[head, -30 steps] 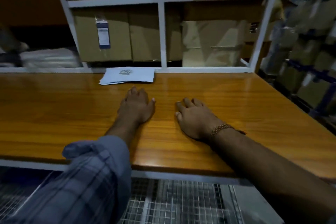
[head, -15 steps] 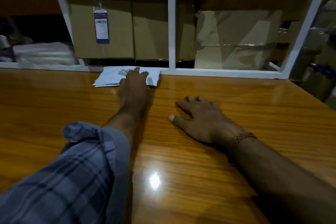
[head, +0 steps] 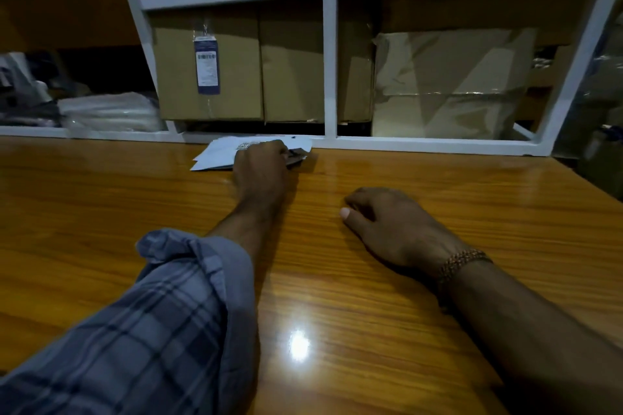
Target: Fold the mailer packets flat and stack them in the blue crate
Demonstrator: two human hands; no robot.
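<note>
so the mailer packets (head: 220, 155) are a small loose pile of flat white ones, top one has a dark printed code on it, sitting at the far edge of the glossy wooden table (head: 438, 296) right against the white shelf frame (head: 329, 77). left hand (head: 261, 167) has its fingers curled over the pile's right end, gripping it. right hand (head: 387, 229) just rests on the table, fingers loosely curled, holding nothing

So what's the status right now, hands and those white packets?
Left hand gripping the white packets at the table's far edge. Right hand resting on the table, holding nothing. Blue crate not in view.
</note>
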